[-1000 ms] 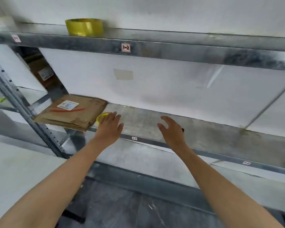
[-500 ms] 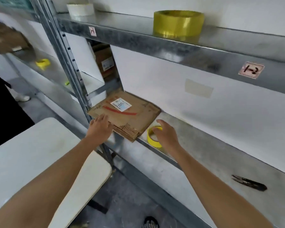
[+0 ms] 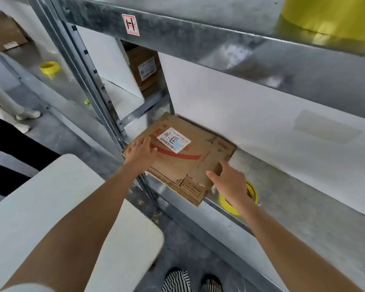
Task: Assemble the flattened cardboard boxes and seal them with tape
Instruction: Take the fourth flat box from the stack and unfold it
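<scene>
You are at the very start: fetching material, with nothing folded or taped yet. Your left hand [image 3: 140,153] lies flat, fingers straight, on the near left part of the flattened cardboard boxes [image 3: 190,165]. They sit as a thin stack on the metal shelf [image 3: 303,203], one corner overhanging its front lip. Your right hand [image 3: 230,182] is spread, thumb out over the stack's near right edge and forefinger along its side; I cannot tell whether it has a hold on the board. Under that palm, just beside the stack, a yellow tape roll [image 3: 251,193] lies flat on the shelf, half hidden.

The next move, as I judge it, calls for a grip on both sides of the stack and a level slide toward you. The overhanging corner could tip loose sheets off the shelf if you drag carelessly. Keep the tape within reach.

Far left, in the neighbouring bay, a second yellow roll [image 3: 49,67] sits on a shelf. A white counter [image 3: 51,207] stands at your lower left, close to the rack's upright post [image 3: 97,85], and looks a fair place to fold. Behind the post a labelled carton [image 3: 144,68] is tucked away. A white wall panel [image 3: 261,114] backs the shelf. On the tier above, far right, stands a large yellow roll [image 3: 335,15]. The floor [image 3: 188,239] is grey.
</scene>
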